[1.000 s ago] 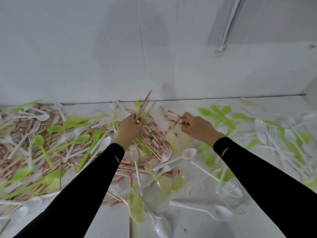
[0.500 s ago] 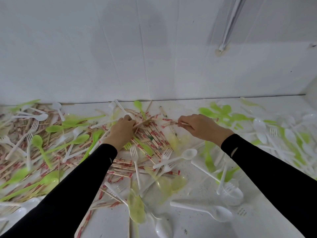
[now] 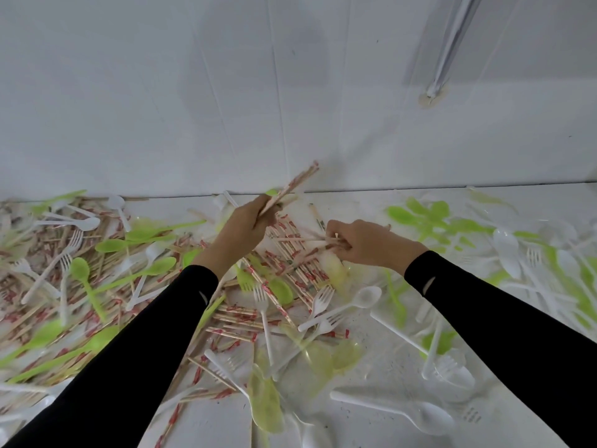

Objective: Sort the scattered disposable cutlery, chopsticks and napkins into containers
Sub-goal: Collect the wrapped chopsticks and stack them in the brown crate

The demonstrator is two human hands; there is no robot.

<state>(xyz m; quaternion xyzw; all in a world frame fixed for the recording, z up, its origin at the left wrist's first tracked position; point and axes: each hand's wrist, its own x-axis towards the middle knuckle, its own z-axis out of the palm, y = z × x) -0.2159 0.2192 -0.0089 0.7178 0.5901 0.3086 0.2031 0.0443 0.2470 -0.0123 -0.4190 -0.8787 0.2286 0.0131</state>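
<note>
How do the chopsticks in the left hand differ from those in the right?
The left hand's chopsticks are raised off the pile, tilting up toward the wall; the right hand's chopsticks lie low and nearly level. The left hand grips its bundle in a fist; the right hand pinches its at one end. Both hold several chopsticks.

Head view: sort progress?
Done: nothing visibly; no container in view. In hand: left hand grips a chopstick bundle, right hand pinches more chopsticks from the pile. Left: green spoons, white forks, white spoons and most chopsticks lie scattered on the table.
</note>
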